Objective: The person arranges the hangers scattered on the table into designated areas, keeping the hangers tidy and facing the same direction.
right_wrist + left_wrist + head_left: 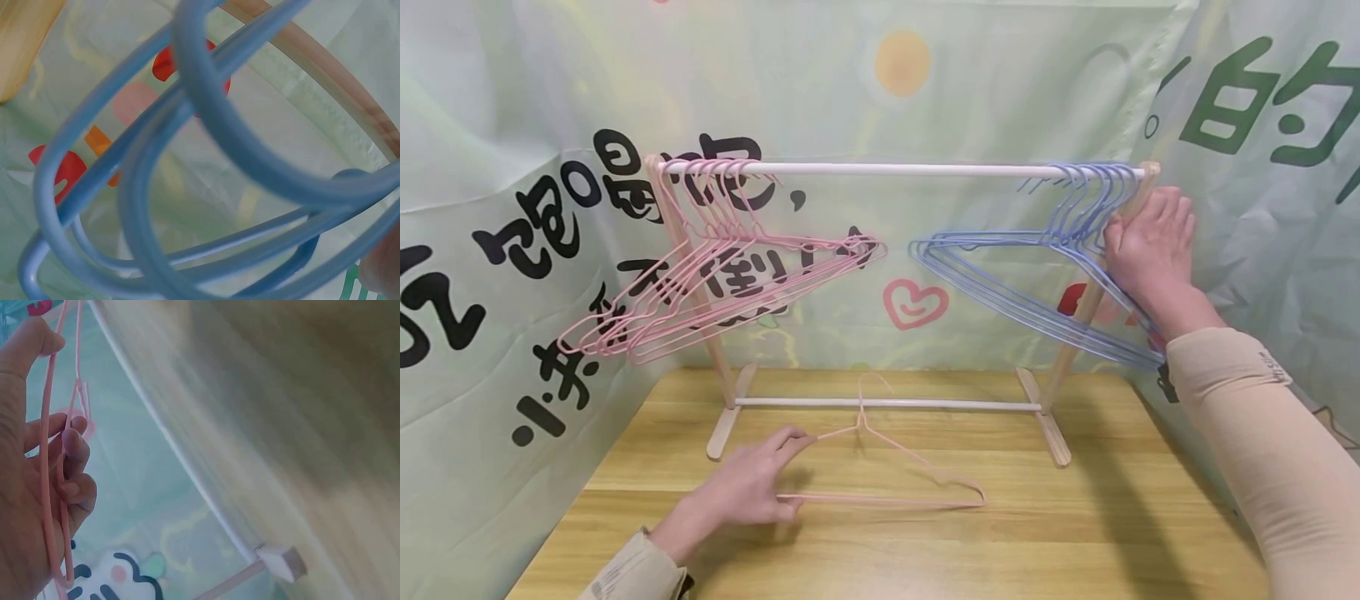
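Rack (895,169) carries pink hangers (715,283) and blue hangers (1037,283); left hand (748,487) pinches pink hanger (910,487) on bench (1075,533); right hand (1150,246) apparently grips blue ones.

A pale green cloth (985,92) printed with black and green characters, a yellow sun and a red heart hung behind and to both sides. A light wooden bench (1075,533) stood below, evenly lit.

hanger (887,479) on table (1075,533), before rack (887,169)
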Available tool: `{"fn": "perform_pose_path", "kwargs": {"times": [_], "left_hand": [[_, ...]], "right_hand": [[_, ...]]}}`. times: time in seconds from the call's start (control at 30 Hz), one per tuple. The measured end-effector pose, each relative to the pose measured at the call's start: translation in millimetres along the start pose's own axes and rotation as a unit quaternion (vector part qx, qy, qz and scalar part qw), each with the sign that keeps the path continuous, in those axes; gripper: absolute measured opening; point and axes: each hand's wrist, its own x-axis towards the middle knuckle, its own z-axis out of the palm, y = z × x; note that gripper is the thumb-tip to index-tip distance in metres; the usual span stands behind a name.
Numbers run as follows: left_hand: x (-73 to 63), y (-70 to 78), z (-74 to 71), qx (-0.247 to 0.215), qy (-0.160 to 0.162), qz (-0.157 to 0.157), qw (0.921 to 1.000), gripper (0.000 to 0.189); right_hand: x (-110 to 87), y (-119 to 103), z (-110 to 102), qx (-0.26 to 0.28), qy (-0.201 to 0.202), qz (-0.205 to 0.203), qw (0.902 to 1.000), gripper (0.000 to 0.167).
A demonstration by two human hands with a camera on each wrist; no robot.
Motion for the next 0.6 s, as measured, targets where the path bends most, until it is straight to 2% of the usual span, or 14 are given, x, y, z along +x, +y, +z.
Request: {"fn": "perform_pose_path", "kwargs": {"times": [0.23, 0.47, 0.6], "left_hand": [[4.8, -3.3, -15.4, 0.061, 0.064, 0.026, 0.9957, 0.085], [14.0, -4.4, -38.1, 0.113, 0.139, 0.048, 0.9827, 0.090], [18.8, -4.4, -52.5, 0.119, 0.168, 0.060, 0.9766, 0.090]], "right_hand": [[-0.8, 0, 0, 0.002, 0.006, -0.005, 1.0000, 0.049], [0.0, 0, 0, 0.002, 0.006, -0.004, 1.0000, 0.050], [0.0, 0, 0, 0.001, 0.004, -0.001, 1.0000, 0.050]]}}
